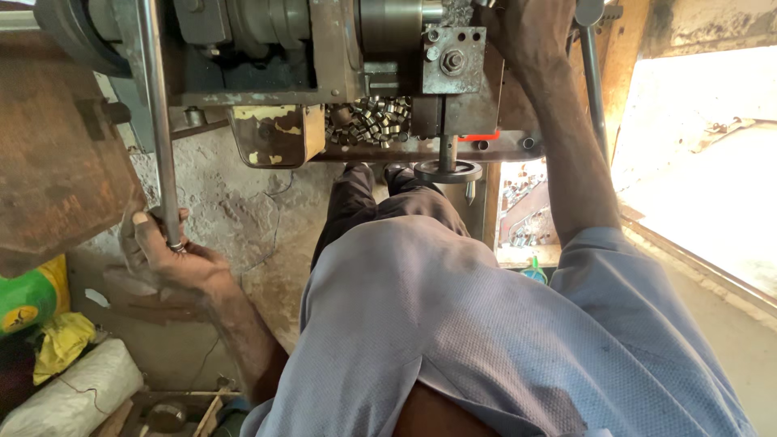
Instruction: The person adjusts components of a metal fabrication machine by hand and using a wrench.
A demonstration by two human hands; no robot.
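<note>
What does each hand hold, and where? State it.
Left hand grips the long steel bar at its lower end. Right hand rests on the machine; its grasp cannot be told.

A metal workshop is showing here. A greasy grey steel lathe-like machine is standing over cracked concrete floor. Small shiny steel cylinders are piling on its tray.

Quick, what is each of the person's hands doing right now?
Left hand: closed around the lower end of a long metal rod.
Right hand: up on the machine by a lever; its grip cannot be told.
</note>
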